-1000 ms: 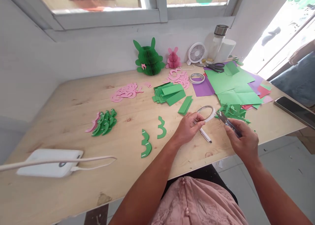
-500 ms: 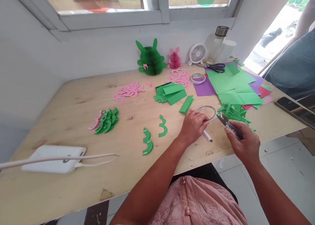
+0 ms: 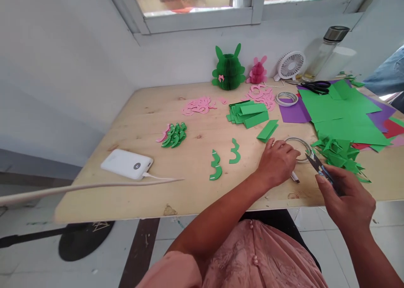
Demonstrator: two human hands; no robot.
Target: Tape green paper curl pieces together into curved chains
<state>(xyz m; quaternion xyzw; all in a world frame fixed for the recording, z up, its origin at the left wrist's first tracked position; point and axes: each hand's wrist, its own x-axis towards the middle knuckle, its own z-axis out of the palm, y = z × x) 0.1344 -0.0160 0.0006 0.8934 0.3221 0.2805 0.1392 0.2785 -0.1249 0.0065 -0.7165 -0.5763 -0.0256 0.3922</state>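
Note:
My left hand (image 3: 279, 161) is closed on the left edge of a thin roll of tape (image 3: 297, 138), its fingertips partly hidden. In my right hand (image 3: 349, 197) is a pair of dark thread snips (image 3: 322, 171), the blades pointing up and left at the roll's right side. A white marker (image 3: 295, 177) pokes out below my left hand. To the left lie two scalloped green paper cutouts, one (image 3: 234, 151) plain and the other (image 3: 216, 165) with white strips on it. A folded green paper piece (image 3: 267, 130) lies just beyond my left hand.
Green scraps (image 3: 339, 153) and green sheets (image 3: 341, 111) lie at right, near black scissors (image 3: 315, 87). Behind are stacked green strips (image 3: 249, 113), another tape roll (image 3: 286, 104), paper figures (image 3: 229, 71) and a fan (image 3: 291, 65). A white power bank (image 3: 126, 164) with its cable is at left.
The view has swung left, so everything sits further right in the picture. The snips' tips are now closer to the tape roll, overlapping its right edge. My left hand stays at the roll.

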